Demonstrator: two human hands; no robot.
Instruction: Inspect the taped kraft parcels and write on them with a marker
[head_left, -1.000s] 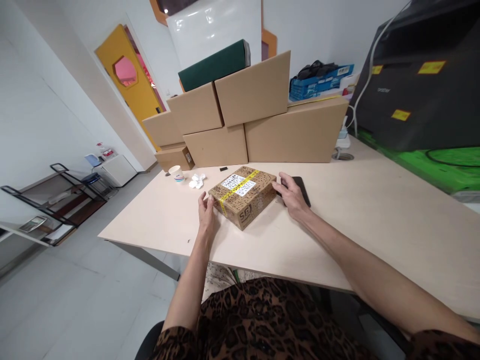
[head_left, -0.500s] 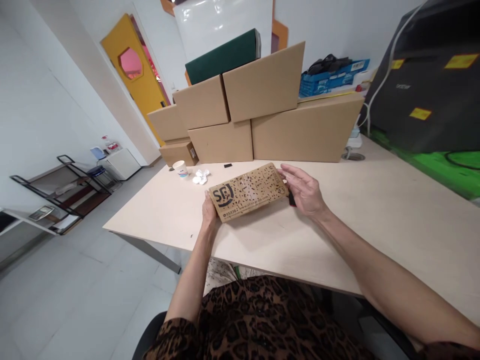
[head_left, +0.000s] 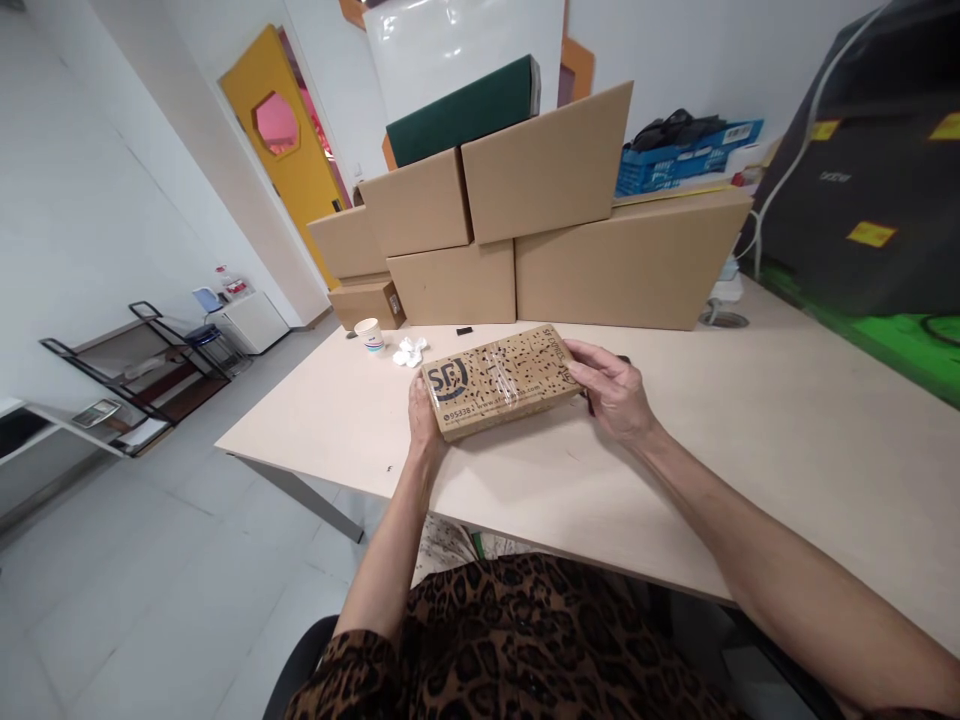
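The carton (head_left: 491, 385) hides its own far side and part of the left fingers (head_left: 418, 395); the right fingers (head_left: 589, 368) cover some print at its end and most of a dark object (head_left: 590, 403) just behind them. Between both sets of fingers, the smallest print is too fine to read. Well beyond the right fingers, a black case (head_left: 810, 215) runs off the right edge, its pale lettering (head_left: 835, 177) blurred.

Brown cartons (head_left: 546, 175) stand stacked along the far side of the surface (head_left: 720, 420), with a dark green box (head_left: 465, 115) on top. A blue crate (head_left: 645, 172) holding dark items (head_left: 675, 130) shows above the right-hand end. A paper cup (head_left: 369, 338) stands just beside crumpled white tissue (head_left: 410, 352). Beyond are a yellow door (head_left: 304, 185) and a black-framed cart (head_left: 120, 362)
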